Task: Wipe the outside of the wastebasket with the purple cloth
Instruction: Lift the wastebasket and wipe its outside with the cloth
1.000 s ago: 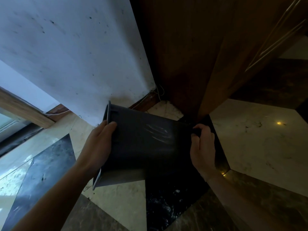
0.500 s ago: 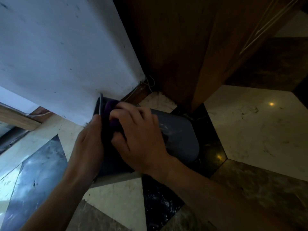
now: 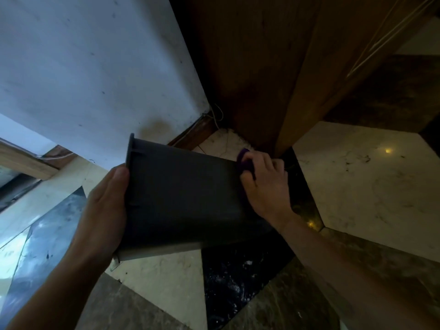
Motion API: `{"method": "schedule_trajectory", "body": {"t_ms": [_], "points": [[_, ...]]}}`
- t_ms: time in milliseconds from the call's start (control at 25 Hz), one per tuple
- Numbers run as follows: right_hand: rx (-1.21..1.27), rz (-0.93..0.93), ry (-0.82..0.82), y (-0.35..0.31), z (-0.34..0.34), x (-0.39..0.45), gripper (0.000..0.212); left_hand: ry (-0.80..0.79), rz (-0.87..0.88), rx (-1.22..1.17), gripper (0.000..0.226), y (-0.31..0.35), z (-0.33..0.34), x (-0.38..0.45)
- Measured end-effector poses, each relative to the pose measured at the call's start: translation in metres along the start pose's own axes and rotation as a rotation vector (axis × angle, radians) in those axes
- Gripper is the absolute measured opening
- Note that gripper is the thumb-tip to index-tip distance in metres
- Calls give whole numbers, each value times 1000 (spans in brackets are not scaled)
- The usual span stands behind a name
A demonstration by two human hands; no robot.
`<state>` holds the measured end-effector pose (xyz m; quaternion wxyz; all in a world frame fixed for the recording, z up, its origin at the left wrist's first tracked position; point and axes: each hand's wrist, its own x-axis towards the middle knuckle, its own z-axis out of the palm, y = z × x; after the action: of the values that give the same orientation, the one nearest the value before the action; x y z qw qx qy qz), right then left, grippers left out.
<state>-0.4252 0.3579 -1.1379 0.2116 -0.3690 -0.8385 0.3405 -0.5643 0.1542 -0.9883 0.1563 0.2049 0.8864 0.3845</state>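
A dark grey wastebasket (image 3: 181, 196) lies tipped on its side above the floor, rim to the left and base to the right. My left hand (image 3: 102, 210) grips it at the rim end, thumb on the upper side. My right hand (image 3: 264, 184) presses the purple cloth (image 3: 244, 160) against the base end of the basket. Only a small bunched part of the cloth shows above my fingers; the rest is hidden under the hand.
A white wall (image 3: 95, 67) stands behind on the left and a brown wooden door or cabinet (image 3: 262, 67) on the right, meeting in a corner just beyond the basket. A thin cable (image 3: 216, 115) hangs at that corner. Below lies a polished patterned marble floor (image 3: 357, 182).
My right hand with the cloth has slid from the rim end, next to my left hand, along the side to the base end. The basket stays held in my left hand.
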Motion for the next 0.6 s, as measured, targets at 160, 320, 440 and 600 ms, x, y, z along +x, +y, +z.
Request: {"method": "schedule_trajectory", "body": {"t_ms": [160, 320, 440, 600], "points": [[4, 126, 38, 12, -15, -14, 26, -70, 74, -72, 42, 25, 10, -16], [157, -98, 63, -63, -22, -36, 26, -79, 71, -137, 38, 34, 20, -25], [387, -355, 51, -135, -20, -45, 24, -45, 56, -169, 36, 36, 26, -28], [306, -394, 71, -153, -18, -29, 28, -21, 42, -170, 38, 39, 27, -23]]}}
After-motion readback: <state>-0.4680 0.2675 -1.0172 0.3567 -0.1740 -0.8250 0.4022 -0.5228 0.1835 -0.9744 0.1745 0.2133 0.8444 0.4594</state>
